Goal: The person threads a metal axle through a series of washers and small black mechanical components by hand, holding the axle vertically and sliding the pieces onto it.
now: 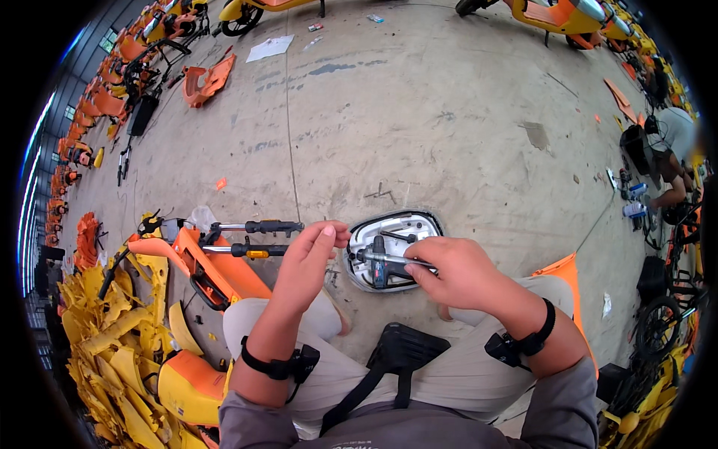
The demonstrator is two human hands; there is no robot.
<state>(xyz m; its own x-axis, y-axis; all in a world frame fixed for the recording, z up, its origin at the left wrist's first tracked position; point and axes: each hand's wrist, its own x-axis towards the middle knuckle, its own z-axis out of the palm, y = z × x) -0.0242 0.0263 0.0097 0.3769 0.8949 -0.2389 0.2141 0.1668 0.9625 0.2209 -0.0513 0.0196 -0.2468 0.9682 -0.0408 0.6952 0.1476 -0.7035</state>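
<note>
My right hand (458, 271) is closed around the handle of a silver ratchet wrench (385, 258), its head pointing left. Beneath it on the floor lies a rounded shell with a white inside and dark rim (426, 223). In the shell rest a cordless drill (379, 275) and a black-handled tool (399, 236). My left hand (314, 251) hovers left of the shell, fingers partly bent and apart from the thumb, with nothing seen in it. Just left of that hand are two metal tubes with black ends (273, 227), beside an orange scooter body part (224, 273).
A heap of yellow plastic panels (112, 352) lies at left. Rows of orange scooters (97, 105) line the left side; more yellow scooters (553, 19) stand far off. At right a person (673, 142) crouches near blue cans (636, 200). An orange panel (566, 280) is beside my right knee.
</note>
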